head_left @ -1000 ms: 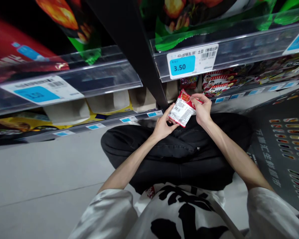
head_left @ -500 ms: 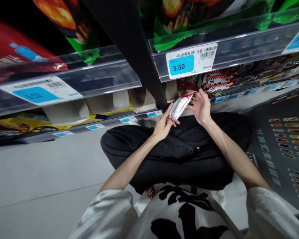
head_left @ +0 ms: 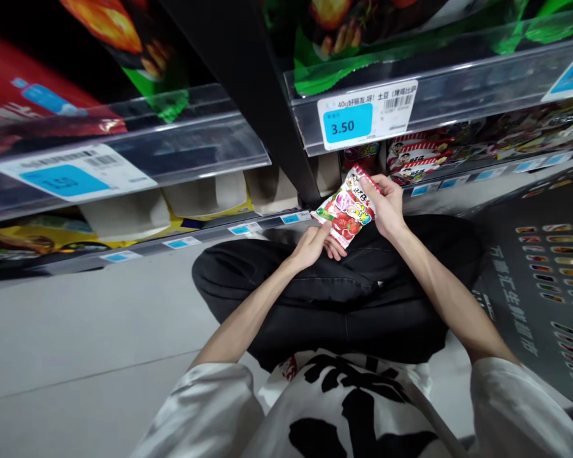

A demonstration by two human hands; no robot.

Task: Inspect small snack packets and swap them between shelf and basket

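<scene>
A small candy packet (head_left: pixel 346 210), red and white with strawberries and cartoon lettering, is held between my two hands above my crossed legs. My right hand (head_left: pixel 386 205) pinches its upper right side, thumb on the printed front. At the lower left edge, my left hand (head_left: pixel 314 247) grips the packet, with the thumb on the front and the other fingers underneath. The packet is tilted, its printed front facing up to me.
Just beyond my hands, a low shelf holds red-striped packets (head_left: pixel 417 159) and open cartons (head_left: pixel 214 194). Above it juts a shelf edge with a 3.50 price label (head_left: pixel 367 114). A dark upright post (head_left: pixel 248 76) divides the shelving. A grey perforated basket (head_left: pixel 520 286) stands at my right.
The packet has been turned over from its pale side to its printed strawberry front. My right hand has closed on its upper right side, and my left hand has shifted slightly lower.
</scene>
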